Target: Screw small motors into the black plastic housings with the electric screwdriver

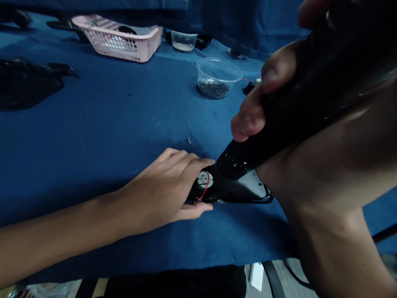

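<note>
My right hand (279, 78) is wrapped round a thick black electric screwdriver (304, 109), which slants down to the left. Its lower end is over a flat black plastic housing (242, 187), hiding part of it; whether the tip touches cannot be made out. Thumb and fingers of my left hand (171, 187) grip the left end of that housing on the blue cloth. Beside those fingers, a round whitish motor (205, 179) with a red wire sits in the housing. A small dark part with light contacts (188, 141) lies just beyond my left hand.
A clear tub (219, 69) with small dark screws stands beyond my hands. Farther back are a pink basket (150, 45) and another clear tub (183, 40). A black bag-like thing (21, 84) lies at the left. Wired parts (251, 84) sit beside the nearer tub.
</note>
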`<control>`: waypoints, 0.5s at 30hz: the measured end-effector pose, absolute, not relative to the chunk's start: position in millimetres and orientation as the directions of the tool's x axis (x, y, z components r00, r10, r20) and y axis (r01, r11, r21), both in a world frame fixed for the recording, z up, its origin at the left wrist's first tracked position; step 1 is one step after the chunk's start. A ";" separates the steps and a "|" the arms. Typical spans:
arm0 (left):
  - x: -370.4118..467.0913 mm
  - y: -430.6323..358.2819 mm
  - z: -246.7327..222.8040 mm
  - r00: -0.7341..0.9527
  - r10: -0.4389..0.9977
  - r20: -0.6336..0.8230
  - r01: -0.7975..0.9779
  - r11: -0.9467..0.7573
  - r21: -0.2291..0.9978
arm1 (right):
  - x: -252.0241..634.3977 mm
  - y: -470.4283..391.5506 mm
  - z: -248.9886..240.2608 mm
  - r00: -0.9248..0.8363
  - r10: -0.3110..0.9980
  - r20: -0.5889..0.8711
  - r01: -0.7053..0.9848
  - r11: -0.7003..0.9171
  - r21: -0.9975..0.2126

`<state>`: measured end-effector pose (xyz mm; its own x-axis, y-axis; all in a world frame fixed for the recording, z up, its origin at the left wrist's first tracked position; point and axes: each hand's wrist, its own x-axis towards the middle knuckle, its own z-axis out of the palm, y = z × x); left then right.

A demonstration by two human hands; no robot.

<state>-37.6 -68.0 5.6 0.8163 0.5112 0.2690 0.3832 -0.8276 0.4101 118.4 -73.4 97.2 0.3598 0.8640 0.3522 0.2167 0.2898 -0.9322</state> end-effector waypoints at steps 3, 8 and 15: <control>-37.6 -68.5 6.3 0.820 0.504 0.271 0.381 -0.834 0.400 | 116.2 -79.5 92.5 0.306 0.869 0.388 0.189 0.344 -0.920; -37.0 -67.8 7.1 0.821 0.511 0.256 0.392 -0.830 0.397 | 117.9 -84.8 92.9 0.291 0.878 0.379 0.364 0.265 -0.893; -38.5 -67.6 7.2 0.819 0.512 0.257 0.395 -0.830 0.394 | 116.7 -79.9 89.4 0.280 0.854 0.439 0.218 0.388 -0.895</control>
<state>-38.5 -67.6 7.2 0.8194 0.5124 0.2570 0.3952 -0.8297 0.3943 116.7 -79.9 89.4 0.2800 0.8540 0.4385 0.2176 0.3884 -0.8954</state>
